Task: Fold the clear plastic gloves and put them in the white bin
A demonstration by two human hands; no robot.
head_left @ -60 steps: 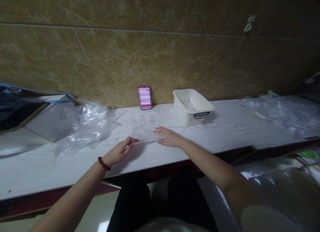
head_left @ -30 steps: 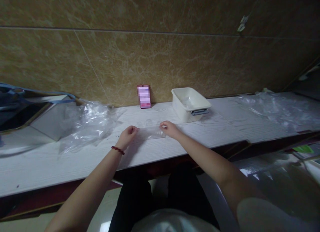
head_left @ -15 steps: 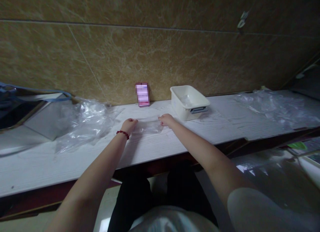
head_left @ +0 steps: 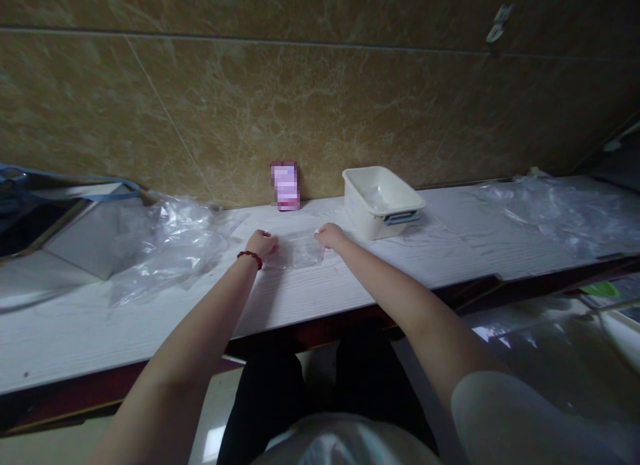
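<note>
A small clear plastic bag (head_left: 299, 250) is stretched between my two hands, low over the white wood-grain tabletop (head_left: 300, 291). My left hand (head_left: 261, 243), with a dark red bead bracelet (head_left: 251, 256) at the wrist, pinches the bag's left side. At its upper right corner, my right hand (head_left: 331, 236) grips the bag between thumb and fingers. Just beyond my right hand stands a cream plastic bin (head_left: 361, 217) with a grey handle clip; something clear lies inside it.
A phone (head_left: 287, 186) with a blurred screen leans on the marbled wall. Crumpled clear plastic (head_left: 180, 235) lies to the left beside a white box (head_left: 83, 235). More clear plastic sheeting (head_left: 565, 211) spreads over the right end of the table.
My view has shifted slightly. The bag between my hands looks a little more tilted, its right corner raised, and both hands keep their hold.
</note>
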